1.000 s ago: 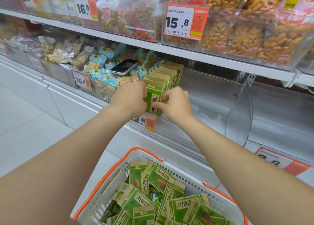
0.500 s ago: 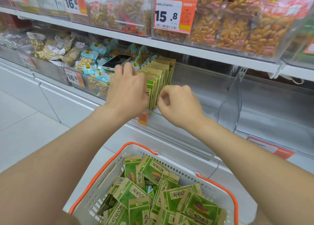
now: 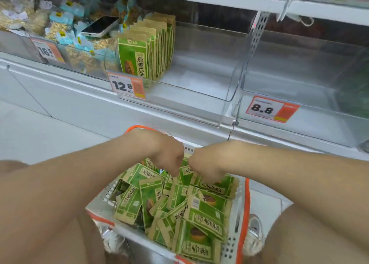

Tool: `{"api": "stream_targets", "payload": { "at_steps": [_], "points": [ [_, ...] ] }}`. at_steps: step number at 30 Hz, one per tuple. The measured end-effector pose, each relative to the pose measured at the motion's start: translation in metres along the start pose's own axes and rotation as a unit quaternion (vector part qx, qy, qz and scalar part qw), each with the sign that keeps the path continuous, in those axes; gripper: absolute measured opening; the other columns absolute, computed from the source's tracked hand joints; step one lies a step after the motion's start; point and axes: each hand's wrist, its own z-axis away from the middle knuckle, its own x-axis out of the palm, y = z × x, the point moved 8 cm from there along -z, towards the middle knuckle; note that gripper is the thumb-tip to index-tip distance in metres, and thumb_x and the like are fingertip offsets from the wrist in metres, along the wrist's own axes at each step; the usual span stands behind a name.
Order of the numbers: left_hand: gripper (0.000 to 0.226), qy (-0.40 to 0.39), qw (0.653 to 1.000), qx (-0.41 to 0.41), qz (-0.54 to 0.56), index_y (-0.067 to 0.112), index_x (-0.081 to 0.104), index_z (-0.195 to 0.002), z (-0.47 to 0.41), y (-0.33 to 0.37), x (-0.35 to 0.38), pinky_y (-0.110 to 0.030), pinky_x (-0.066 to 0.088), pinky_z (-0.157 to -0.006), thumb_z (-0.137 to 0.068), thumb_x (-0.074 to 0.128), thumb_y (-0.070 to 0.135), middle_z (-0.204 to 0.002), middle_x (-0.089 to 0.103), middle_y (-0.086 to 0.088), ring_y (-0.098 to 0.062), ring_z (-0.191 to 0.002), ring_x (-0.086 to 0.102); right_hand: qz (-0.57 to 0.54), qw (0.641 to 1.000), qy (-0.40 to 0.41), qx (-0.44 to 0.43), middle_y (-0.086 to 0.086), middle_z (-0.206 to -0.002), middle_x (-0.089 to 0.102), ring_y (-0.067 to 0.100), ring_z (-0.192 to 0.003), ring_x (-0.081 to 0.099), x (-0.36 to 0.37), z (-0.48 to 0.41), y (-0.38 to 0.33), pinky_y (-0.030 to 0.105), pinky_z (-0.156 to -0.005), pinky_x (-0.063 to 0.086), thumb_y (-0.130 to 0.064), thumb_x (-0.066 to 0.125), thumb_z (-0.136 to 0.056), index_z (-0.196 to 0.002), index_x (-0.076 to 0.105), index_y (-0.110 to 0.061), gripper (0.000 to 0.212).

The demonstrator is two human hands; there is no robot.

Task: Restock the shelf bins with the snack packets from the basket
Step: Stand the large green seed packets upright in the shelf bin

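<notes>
OK, we're over the basket [image 3: 236, 202]: white mesh w/ an orange rim, sitting low between our knees, right in front of the shelf. Loose snack packets [image 3: 205, 210] fill it, green & tan, piled every which way, some face up, some flipped to the barcode side. Our left hand [image 3: 169, 158] and right hand [image 3: 203, 168] hang side by side over the far end of the pile, knuckles up, fingers curled down toward the packets, the two hands nearly touching. The tips are on or among the top packets, but it's blurry & the backs of the hands cover them, so we can't tell whether either hand is pinching a packet or just resting there. Up on the shelf, the clear bin [image 3: 199, 96] w/ the 12.8 price tag [image 3: 126, 86] has a row of packets [image 3: 147, 50] standing upright against its left wall, lined front to back, the first one facing us. The left bin [image 3: 83, 66] holds pale blue-topped bags [image 3: 65, 34], w/ a phone [image 3: 99, 27] lying screen up on top of them, just beside the green row. On the right, another clear bin [image 3: 299, 68] carries an 8.8 tag [image 3: 269, 109].
</notes>
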Motion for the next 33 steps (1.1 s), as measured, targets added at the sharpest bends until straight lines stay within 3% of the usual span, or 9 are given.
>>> {"api": "stream_targets", "payload": {
  "at_steps": [2, 4, 8, 12, 16, 23, 28, 32, 33],
  "points": [
    [0.039, -0.027, 0.999, 0.013, -0.024, 0.016, 0.074, -0.115, -0.017, 0.021, 0.026, -0.04, 0.056, -0.087, -0.099, 0.061, 0.048, -0.113, 0.074, -0.005, -0.027, -0.106, 0.069, 0.01, 0.999, -0.034, 0.023, 0.005, -0.094, 0.061, 0.02, -0.067, 0.053, 0.023, 0.001, 0.001, 0.035, -0.059, 0.049, -0.016, 0.054, -0.101, -0.084, 0.053, -0.012, 0.017],
    [0.044, -0.057, 0.997, 0.033, -0.038, 0.013, 0.069, -0.127, -0.03, 0.045, 0.052, -0.04, 0.054, -0.093, -0.102, 0.058, 0.047, -0.128, 0.069, -0.008, -0.03, -0.116, 0.065, 0.02, 0.998, -0.052, 0.037, 0.002, -0.088, 0.056, 0.019, -0.069, 0.054, 0.036, 0.007, 0.003, 0.037, -0.065, 0.053, -0.015, 0.055, -0.099, -0.099, 0.059, -0.013, 0.005],
    [0.072, -0.068, 0.993, 0.09, -0.032, 0.019, 0.037, -0.158, -0.043, 0.084, 0.086, -0.038, 0.047, -0.096, -0.099, 0.068, 0.045, -0.155, 0.044, -0.006, -0.031, -0.135, 0.051, 0.038, 0.997, -0.065, 0.032, 0.0, -0.083, 0.055, 0.023, -0.08, 0.06, 0.042, 0.022, 0.008, 0.039, -0.079, 0.06, -0.026, 0.059, -0.102, -0.075, 0.048, -0.017, 0.03],
    [0.079, -0.022, 0.986, 0.132, -0.103, 0.02, 0.04, -0.151, -0.054, 0.101, 0.102, -0.05, 0.051, -0.101, -0.089, 0.077, 0.051, -0.145, 0.047, -0.006, -0.03, -0.127, 0.052, 0.01, 0.998, -0.039, 0.045, -0.001, -0.081, 0.055, 0.019, -0.073, 0.055, 0.04, 0.027, 0.014, 0.031, -0.062, 0.05, -0.029, 0.058, -0.102, -0.077, 0.052, -0.018, 0.029],
    [0.072, 0.026, 0.979, 0.144, -0.141, 0.013, 0.037, -0.151, -0.059, 0.108, 0.105, -0.046, 0.051, -0.099, -0.093, 0.076, 0.03, -0.142, 0.05, -0.012, -0.032, -0.125, 0.052, -0.016, 0.998, -0.028, 0.048, -0.002, -0.078, 0.053, 0.016, -0.068, 0.05, 0.04, 0.031, 0.02, 0.029, -0.062, 0.047, -0.027, 0.059, -0.102, -0.078, 0.052, -0.017, 0.027],
    [0.07, 0.012, 0.987, 0.139, -0.086, 0.023, 0.032, -0.152, -0.064, 0.097, 0.106, -0.05, 0.046, -0.107, -0.094, 0.07, 0.03, -0.142, 0.045, -0.009, -0.032, -0.13, 0.045, -0.022, 0.998, -0.016, 0.051, -0.002, -0.074, 0.048, 0.015, -0.061, 0.043, 0.033, 0.038, 0.025, 0.026, -0.053, 0.039, -0.024, 0.055, -0.103, -0.074, 0.05, -0.017, 0.03],
    [0.04, -0.055, 0.988, 0.106, 0.099, 0.027, 0.054, -0.145, -0.047, 0.096, 0.066, -0.04, 0.039, -0.1, -0.107, 0.042, 0.033, -0.138, 0.055, -0.004, -0.022, -0.123, 0.048, -0.034, 0.998, -0.014, 0.054, -0.001, -0.072, 0.043, 0.016, -0.056, 0.035, 0.021, 0.045, 0.029, 0.026, -0.047, 0.03, -0.023, 0.044, -0.107, -0.075, 0.051, -0.015, 0.033],
    [0.029, -0.022, 0.968, 0.072, 0.24, 0.015, 0.067, -0.094, -0.035, 0.067, 0.022, -0.034, 0.042, -0.073, -0.097, 0.044, 0.031, -0.098, 0.065, -0.016, -0.024, -0.086, 0.056, -0.112, 0.991, -0.017, 0.068, 0.002, -0.076, 0.05, 0.019, -0.059, 0.043, 0.009, 0.054, 0.038, 0.028, -0.05, 0.034, -0.036, 0.046, -0.105, -0.08, 0.053, -0.015, 0.033],
    [0.032, -0.003, 0.957, 0.06, 0.283, 0.015, 0.07, -0.094, -0.032, 0.056, 0.013, -0.033, 0.043, -0.07, -0.087, 0.043, 0.033, -0.096, 0.068, -0.024, -0.025, -0.082, 0.059, -0.141, 0.987, -0.021, 0.068, 0.003, -0.077, 0.052, 0.02, -0.061, 0.046, 0.007, 0.057, 0.04, 0.028, -0.053, 0.037, -0.043, 0.049, -0.102, -0.077, 0.052, -0.016, 0.038]
  ]
}}
